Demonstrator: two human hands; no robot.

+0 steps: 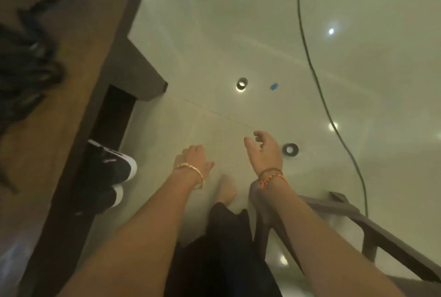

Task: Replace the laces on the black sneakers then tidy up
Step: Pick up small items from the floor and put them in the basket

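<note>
Both arms reach forward and down over the pale glossy floor (238, 34). The left hand (194, 158) is held palm down with its fingers released, holding nothing; a gold bangle (191, 170) sits at its wrist. The right hand (265, 151) hangs apart from it, fingers loosely curled and empty, with an orange thread band (272, 178) at the wrist. The black sneakers (112, 175) — white-soled, side by side — stand on the floor under the edge of the brown wooden bench (78, 69), left of the left hand and not touched by it. A tangle of dark laces (26, 67) lies on the bench top, blurred. A dark cable (310, 57) runs across the floor at right. One bare foot (226, 191) shows between the forearms, above dark clothing (222, 249).
</note>
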